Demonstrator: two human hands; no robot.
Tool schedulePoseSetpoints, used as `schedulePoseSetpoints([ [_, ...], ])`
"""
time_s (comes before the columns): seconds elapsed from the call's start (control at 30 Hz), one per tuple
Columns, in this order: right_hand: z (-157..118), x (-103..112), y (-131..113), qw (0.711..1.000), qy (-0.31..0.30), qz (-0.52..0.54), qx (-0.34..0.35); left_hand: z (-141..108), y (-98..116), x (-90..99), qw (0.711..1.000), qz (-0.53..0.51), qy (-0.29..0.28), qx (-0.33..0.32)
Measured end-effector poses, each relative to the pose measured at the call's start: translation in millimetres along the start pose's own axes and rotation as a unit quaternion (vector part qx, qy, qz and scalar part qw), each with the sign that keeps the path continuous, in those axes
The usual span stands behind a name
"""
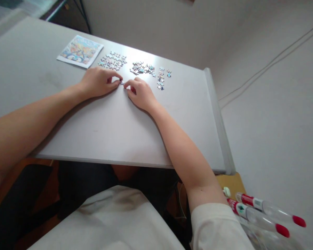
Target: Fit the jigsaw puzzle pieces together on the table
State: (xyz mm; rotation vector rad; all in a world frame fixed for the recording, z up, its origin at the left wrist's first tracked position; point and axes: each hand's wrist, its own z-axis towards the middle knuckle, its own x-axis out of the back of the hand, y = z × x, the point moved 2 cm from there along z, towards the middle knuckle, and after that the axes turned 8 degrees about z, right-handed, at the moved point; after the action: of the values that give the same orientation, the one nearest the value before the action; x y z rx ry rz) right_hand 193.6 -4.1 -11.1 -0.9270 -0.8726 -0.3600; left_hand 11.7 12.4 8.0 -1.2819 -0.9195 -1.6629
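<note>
My left hand is closed in a pinch on a small puzzle piece just above the tabletop. On the other side of that piece, my right hand has its thumb and index finger pressed together; whatever is between them is too small to make out. Behind my left hand lies a spread group of puzzle pieces. A denser pile of pieces sits behind my right hand. To its right is a narrow column of pieces, with a small cluster beside it.
A colourful printed picture sheet lies at the back left of the grey-white table. The table's raised right edge runs close to a wall. Plastic bottles with red caps are at the lower right, below table level.
</note>
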Motion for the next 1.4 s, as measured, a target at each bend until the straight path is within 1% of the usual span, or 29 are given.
schedulePoseSetpoints([
  [0.1,-1,2,-3,1.0,0.007,0.0,-0.012,1,-1,-0.5,1.0,-0.001,0.0,0.011],
  [0.33,-3,8,-10,0.999,0.023,0.026,-0.028,2,-2,0.3,1.0,-0.011,0.004,-0.005],
  [0.57,-5,10,-13,0.998,0.019,0.036,-0.041,1,-2,0.4,1.0,-0.014,-0.005,-0.011],
  [0.77,-6,10,-11,0.998,0.022,0.038,-0.038,-1,-1,3.3,1.0,-0.008,-0.006,-0.003],
  [0.97,-6,11,-12,0.998,0.026,0.035,-0.035,-1,-1,3.6,1.0,-0.011,-0.013,-0.012],
  [1.4,-6,12,-13,0.999,0.022,0.031,-0.036,0,-2,3.3,1.0,-0.017,-0.007,-0.015],
])
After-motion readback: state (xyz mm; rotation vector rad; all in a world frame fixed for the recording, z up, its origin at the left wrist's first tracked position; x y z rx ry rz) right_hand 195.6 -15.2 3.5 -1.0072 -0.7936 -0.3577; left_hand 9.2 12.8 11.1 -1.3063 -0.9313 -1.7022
